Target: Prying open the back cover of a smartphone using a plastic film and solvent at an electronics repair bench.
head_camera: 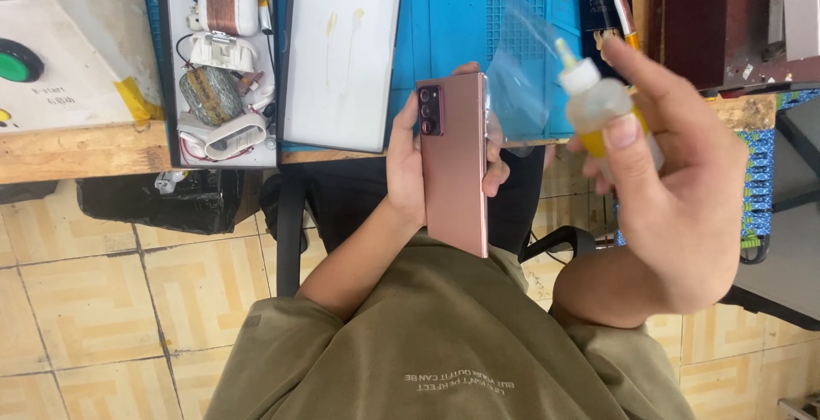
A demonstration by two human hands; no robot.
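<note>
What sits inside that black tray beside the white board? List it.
The black tray holds a copper wire coil, white plastic parts, a mottled greenish lump and thin wires. Anything beneath these pieces is covered.

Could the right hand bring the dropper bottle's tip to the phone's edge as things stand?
Probably yes. The right hand grips the dropper bottle beside the phone, which the left hand holds up back-outward; only a thin clear plastic bag hangs between.

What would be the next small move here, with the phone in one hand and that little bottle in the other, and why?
Probably bring the small squeeze bottle down toward the phone's edge. The right hand holds it raised, nozzle up and apart from the phone. The left hand grips the bronze phone back side up, its right edge facing the bottle.
</note>
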